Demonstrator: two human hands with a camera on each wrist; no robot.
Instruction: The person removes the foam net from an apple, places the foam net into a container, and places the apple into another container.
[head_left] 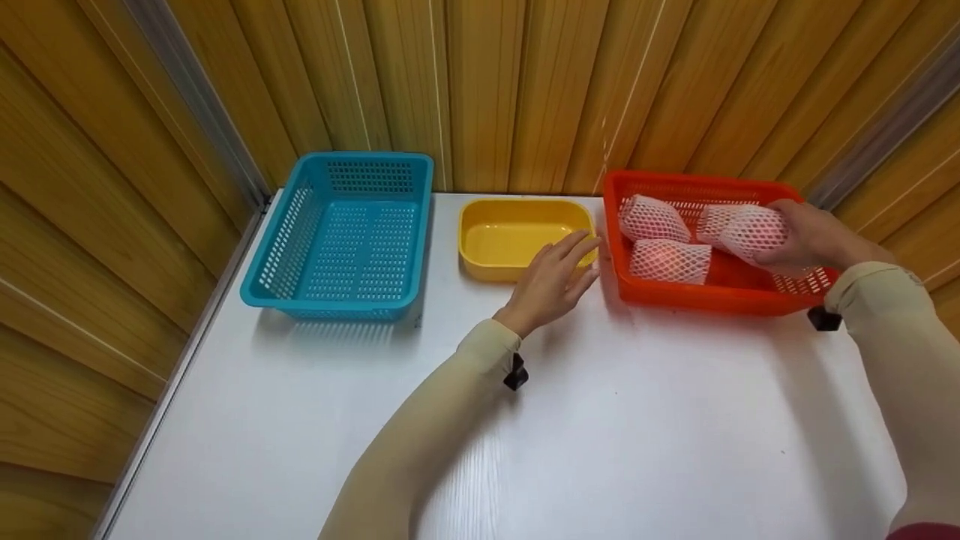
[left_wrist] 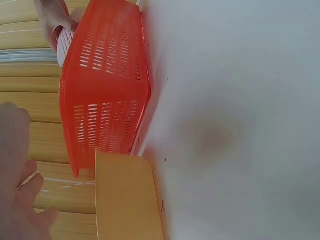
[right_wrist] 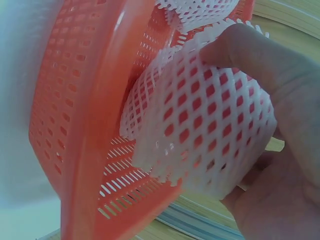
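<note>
My right hand (head_left: 814, 236) grips a pinkish-red round fruit in a white foam net (right_wrist: 205, 120), at the right end of the red basket (head_left: 697, 300). Thumb and fingers lie on opposite sides of the net. Three more netted fruits are in that basket: one at the back left (head_left: 652, 217), one at the front left (head_left: 670, 261), and one partly hidden behind the held fruit (head_left: 712, 221). My left hand (head_left: 551, 281) hovers by the front right of the yellow tub (head_left: 491, 271), its fingers spread and holding nothing.
A turquoise basket (head_left: 337, 306) with nothing in it stands at the left on the white table (head_left: 600, 420). The yellow tub sits between both baskets, closer to the red one. Wood-panelled walls (head_left: 480, 90) rise behind and at both sides.
</note>
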